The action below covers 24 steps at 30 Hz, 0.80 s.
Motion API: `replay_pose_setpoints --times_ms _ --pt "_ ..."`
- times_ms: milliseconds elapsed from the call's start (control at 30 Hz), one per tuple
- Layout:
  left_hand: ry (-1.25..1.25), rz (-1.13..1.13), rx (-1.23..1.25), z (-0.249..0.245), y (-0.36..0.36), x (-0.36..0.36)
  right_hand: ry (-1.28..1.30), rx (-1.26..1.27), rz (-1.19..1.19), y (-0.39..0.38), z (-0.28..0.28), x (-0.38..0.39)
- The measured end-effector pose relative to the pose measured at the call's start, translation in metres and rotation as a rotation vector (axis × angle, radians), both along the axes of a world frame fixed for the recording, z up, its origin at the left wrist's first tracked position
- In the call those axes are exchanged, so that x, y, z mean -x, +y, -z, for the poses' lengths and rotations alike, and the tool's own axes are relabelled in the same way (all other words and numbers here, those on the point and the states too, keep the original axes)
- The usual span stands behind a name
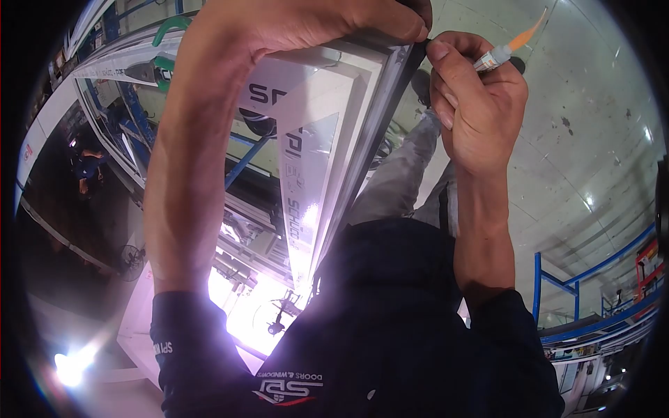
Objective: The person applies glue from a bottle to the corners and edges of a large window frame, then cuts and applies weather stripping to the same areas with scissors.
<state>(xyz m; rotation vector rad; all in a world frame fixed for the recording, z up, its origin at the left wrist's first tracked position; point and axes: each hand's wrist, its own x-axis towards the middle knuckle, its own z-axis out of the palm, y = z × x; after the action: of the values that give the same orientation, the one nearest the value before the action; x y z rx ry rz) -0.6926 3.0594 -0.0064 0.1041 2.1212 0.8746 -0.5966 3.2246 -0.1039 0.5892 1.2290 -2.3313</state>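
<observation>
A pale window or door frame (359,90) with protective film printed with lettering lies below my arms, a dark strip (401,80) along its right edge. My left hand (334,21) bends over the frame's upper corner, its fingers pressed together at the dark strip's end; what they pinch is too small to tell. Just right of that corner, my right hand (481,104) is closed around a small clear-and-white piece (491,59) with an orange tip (529,35) pointing up and away. Its thumb and forefinger meet near the strip's end, close to my left fingertips.
Green-handled clamps (167,70) sit on the frame at the upper left. My legs (401,174) stand beside the frame on the tiled floor (571,153). Blue metal racks (557,282) are at the right. Another person (87,164) is far off at the left.
</observation>
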Motion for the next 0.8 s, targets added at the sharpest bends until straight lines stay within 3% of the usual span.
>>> replay_pose_setpoints --times_ms 133,333,600,800 --pt "-0.14 -0.017 0.11 -0.002 0.009 0.013 0.001 -0.008 -0.001 0.0 0.0 0.0" --pt "0.052 0.059 0.021 0.0 0.0 -0.001 -0.006 0.005 0.003 0.0 -0.001 0.001" --pt "-0.2 -0.038 0.158 -0.004 0.017 0.017 0.005 -0.038 -0.02 0.001 -0.004 0.002" --pt "-0.199 -0.031 0.164 -0.004 0.016 0.017 -0.015 -0.006 -0.007 0.001 -0.005 0.002"
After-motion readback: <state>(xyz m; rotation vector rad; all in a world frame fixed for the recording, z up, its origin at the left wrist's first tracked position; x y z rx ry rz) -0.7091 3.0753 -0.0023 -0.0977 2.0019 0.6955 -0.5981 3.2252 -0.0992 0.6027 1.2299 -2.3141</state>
